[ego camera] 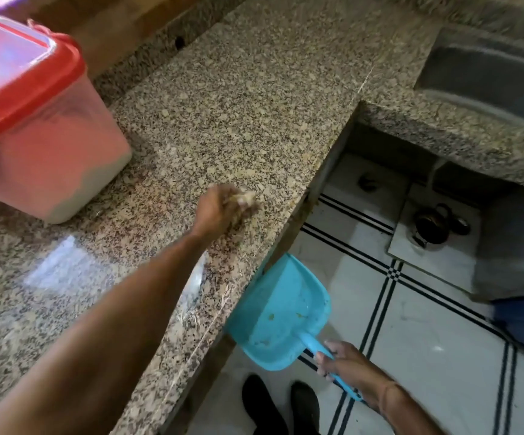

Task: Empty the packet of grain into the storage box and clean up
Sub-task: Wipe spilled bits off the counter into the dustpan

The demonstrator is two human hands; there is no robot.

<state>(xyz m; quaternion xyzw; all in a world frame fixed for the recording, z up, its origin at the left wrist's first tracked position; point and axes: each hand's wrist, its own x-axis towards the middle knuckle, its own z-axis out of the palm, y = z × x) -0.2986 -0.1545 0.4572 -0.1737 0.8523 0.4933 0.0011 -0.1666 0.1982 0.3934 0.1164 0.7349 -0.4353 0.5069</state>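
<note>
A clear storage box [50,158] with a red lid [19,86] stands closed at the left of the granite counter [238,105], with pale grain inside. An empty clear plastic packet [66,268] lies flat on the counter near me, partly under my left forearm. My left hand [223,208] rests on the counter near its front edge, fingers curled on something pale and blurred, perhaps a cloth. My right hand [342,359] grips the handle of a blue dustpan [279,312] held just below the counter's edge; a few specks lie in it.
A steel sink [490,80] is set into the counter at the upper right. Below it, an open recess holds dark round objects [433,224]. The floor [427,356] is white tile with black lines. My dark shoes [279,406] stand by the counter.
</note>
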